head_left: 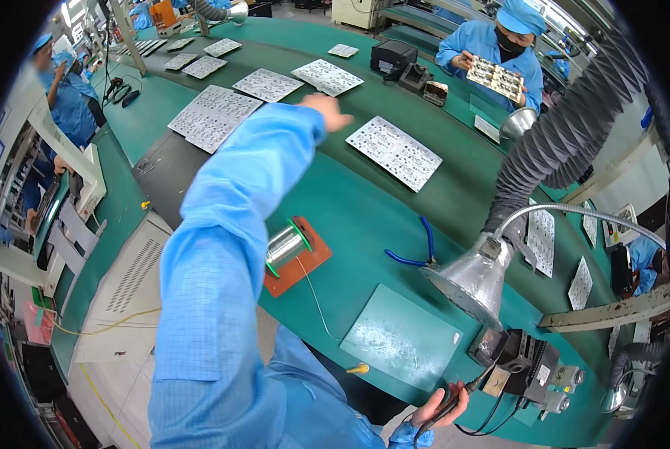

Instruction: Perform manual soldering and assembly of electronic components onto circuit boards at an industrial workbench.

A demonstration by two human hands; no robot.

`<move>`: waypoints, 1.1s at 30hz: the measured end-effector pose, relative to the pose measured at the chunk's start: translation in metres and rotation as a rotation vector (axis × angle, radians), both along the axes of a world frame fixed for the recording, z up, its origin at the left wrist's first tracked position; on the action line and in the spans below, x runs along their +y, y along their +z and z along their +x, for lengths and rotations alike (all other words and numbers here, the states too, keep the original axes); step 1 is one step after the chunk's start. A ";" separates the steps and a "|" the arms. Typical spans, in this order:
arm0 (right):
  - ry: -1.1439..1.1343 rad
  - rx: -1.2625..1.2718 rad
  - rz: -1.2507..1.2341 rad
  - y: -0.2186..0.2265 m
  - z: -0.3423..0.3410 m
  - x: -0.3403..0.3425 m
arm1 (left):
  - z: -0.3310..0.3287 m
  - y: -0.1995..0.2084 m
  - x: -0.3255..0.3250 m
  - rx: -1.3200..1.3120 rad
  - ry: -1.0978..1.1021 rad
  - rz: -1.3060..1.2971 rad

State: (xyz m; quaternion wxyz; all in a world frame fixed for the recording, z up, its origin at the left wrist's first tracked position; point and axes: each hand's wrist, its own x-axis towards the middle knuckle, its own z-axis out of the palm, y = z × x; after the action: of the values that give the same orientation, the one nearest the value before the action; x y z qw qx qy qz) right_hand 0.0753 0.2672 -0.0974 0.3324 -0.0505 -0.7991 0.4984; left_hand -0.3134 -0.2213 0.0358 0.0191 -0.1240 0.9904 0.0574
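Observation:
My left arm, in a blue sleeve, reaches far across the bench. My left hand (329,114) is over the green belt between several white circuit-board panels, its thumb or a finger stretched out and nothing visible in it. One board panel (393,152) lies to its right, another panel (327,77) just beyond it, and a larger panel (215,117) to its left. Low in the view, my right hand (441,408) is closed around a soldering iron (447,406), whose tip points toward the iron stand (511,359). Beside that hand lies a green work mat (402,337).
A solder wire spool (286,247) sits on a reddish-brown base, its wire trailing to the mat. Blue-handled pliers (417,251) lie near a metal fume funnel (473,284) on a thick black hose (559,120). Across the belt a co-worker (492,56) holds a board (496,78).

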 end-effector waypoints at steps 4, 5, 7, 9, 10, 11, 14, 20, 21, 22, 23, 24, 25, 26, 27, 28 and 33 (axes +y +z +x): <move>-0.029 0.029 0.031 -0.009 -0.002 0.001 | 0.067 -0.029 -0.082 0.117 0.493 -0.206; -0.024 0.021 0.102 -0.007 -0.003 0.000 | 0.080 -0.052 -0.098 0.174 0.570 -0.272; -0.006 0.007 0.174 0.001 -0.006 -0.002 | 0.097 -0.091 -0.142 0.228 0.660 -0.350; -0.027 -0.020 0.147 0.000 -0.006 -0.006 | 0.111 -0.119 -0.178 0.284 0.519 -0.367; -0.066 -0.035 0.131 -0.001 -0.009 -0.006 | 0.117 -0.107 -0.163 0.265 0.451 -0.391; -0.025 -0.015 0.185 -0.004 -0.008 0.001 | 0.127 -0.095 -0.155 0.260 0.457 -0.392; -0.033 -0.021 0.161 -0.003 -0.009 -0.002 | 0.148 -0.086 -0.145 0.095 0.256 -0.454; -0.031 -0.023 0.175 0.001 -0.005 -0.003 | 0.171 -0.063 -0.152 0.283 0.404 -0.142; -0.035 -0.020 0.180 0.002 -0.004 -0.003 | 0.171 -0.059 -0.155 0.268 0.500 -0.220; -0.041 -0.037 0.165 0.003 -0.004 -0.004 | 0.166 -0.049 -0.169 0.016 0.605 0.005; -0.040 -0.052 0.147 0.003 -0.006 -0.005 | 0.163 -0.056 -0.190 0.022 0.610 0.008; -0.020 -0.045 0.145 0.002 -0.010 -0.006 | 0.167 -0.072 -0.215 -0.020 0.614 0.003; -0.031 -0.054 0.153 0.002 -0.008 -0.006 | 0.161 -0.076 -0.213 -0.066 0.588 0.006; -0.040 -0.063 0.159 0.002 -0.007 -0.006 | 0.155 -0.077 -0.213 -0.072 0.581 0.011; -0.046 -0.060 0.163 0.002 -0.007 -0.006 | 0.151 -0.077 -0.213 -0.070 0.576 0.016; -0.046 -0.065 0.168 0.002 -0.008 -0.006 | 0.153 -0.074 -0.211 -0.101 0.569 0.042; -0.025 -0.040 0.162 0.001 -0.007 -0.003 | 0.165 -0.040 -0.179 -0.081 0.552 0.237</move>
State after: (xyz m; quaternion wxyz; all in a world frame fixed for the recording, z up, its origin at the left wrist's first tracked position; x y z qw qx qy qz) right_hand 0.0688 0.2645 -0.0962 0.3256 -0.0432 -0.8427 0.4266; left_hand -0.1481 -0.4006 -0.0043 0.0568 -0.3878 0.9041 0.1704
